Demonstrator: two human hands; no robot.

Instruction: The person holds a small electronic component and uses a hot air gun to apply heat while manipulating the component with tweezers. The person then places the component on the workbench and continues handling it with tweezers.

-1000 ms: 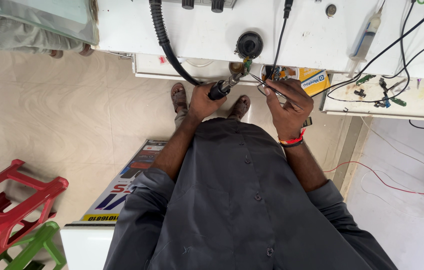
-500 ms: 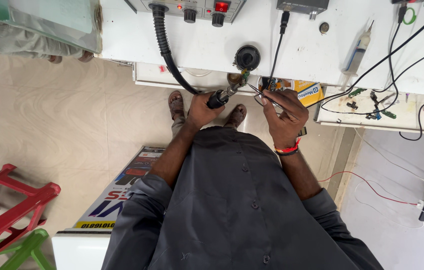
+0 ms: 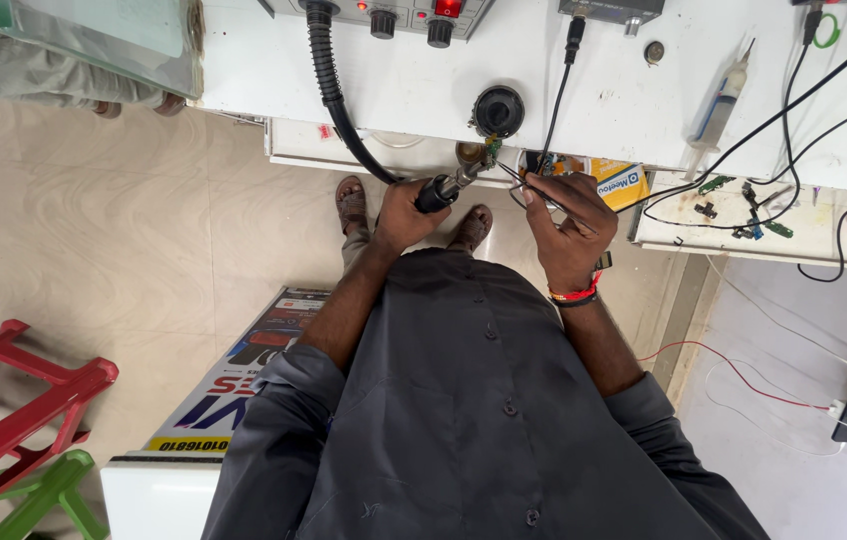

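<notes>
My left hand [image 3: 406,214] grips the black handle of a hot-air tool [image 3: 441,191], whose ribbed black hose [image 3: 329,85] runs up to a control box with knobs [image 3: 406,15] on the white bench. Its metal nozzle points at a small green circuit board [image 3: 492,150]. My right hand [image 3: 566,224] pinches thin metal tweezers [image 3: 522,184] whose tips reach toward that board. A red and black band circles my right wrist. Both hands hover just off the bench's front edge [image 3: 384,150], above my sandalled feet.
On the white bench lie a round black holder [image 3: 498,110], a syringe [image 3: 722,100], black cables and small green parts [image 3: 759,222]. A yellow box [image 3: 622,184] sits under the bench. Red [image 3: 4,410] and green [image 3: 39,495] plastic stools stand at lower left. A white cabinet [image 3: 159,490] is below.
The view has shifted down slightly, so the bench and control box sit higher in frame. Both hands keep their grips, still close together at the bench edge.
</notes>
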